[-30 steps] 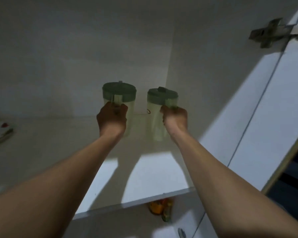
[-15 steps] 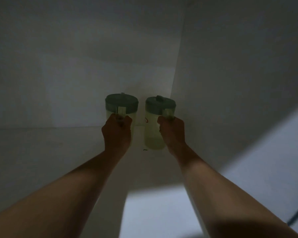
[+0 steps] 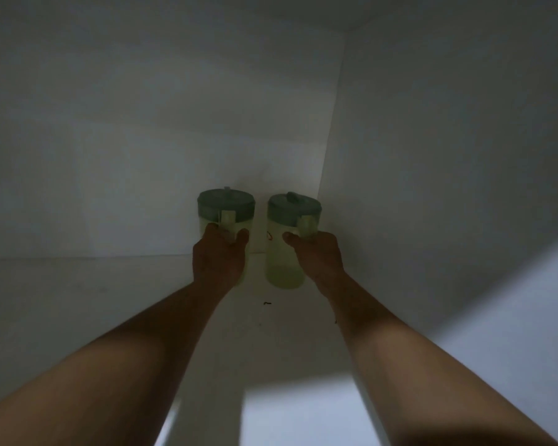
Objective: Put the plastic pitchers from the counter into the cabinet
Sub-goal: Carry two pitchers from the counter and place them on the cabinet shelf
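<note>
Both forearms enter from the lower edge of the view and extend forward and upward into the cabinet (image 3: 464, 156), converging toward its rear right corner. The forearms are bare and nearly straight at the wrist.

The shelf floor (image 3: 78, 300) beneath the arms is pale; a small dark speck (image 3: 267, 303) lies on it between the two wrists, just short of the pitchers.

The left hand (image 3: 219, 255) is closed around the handle of the left pitcher (image 3: 226, 210). The thumb lies on the right side of the handle and the fingers wrap the left side; the back of the hand faces the camera and covers most of the pitcher's lower body.

The right hand (image 3: 318, 252) is closed around the handle of the right pitcher (image 3: 285, 252), with the thumb pointing left across the pitcher wall. This pitcher's pale green body is visible to the left of the grip, base on or very near the shelf; contact cannot be confirmed.

Both pitchers stand upright, side by side with a narrow gap, dark green lids on top. Beyond the grips, they sit close to the rear wall, the right pitcher near the right side wall.
</note>
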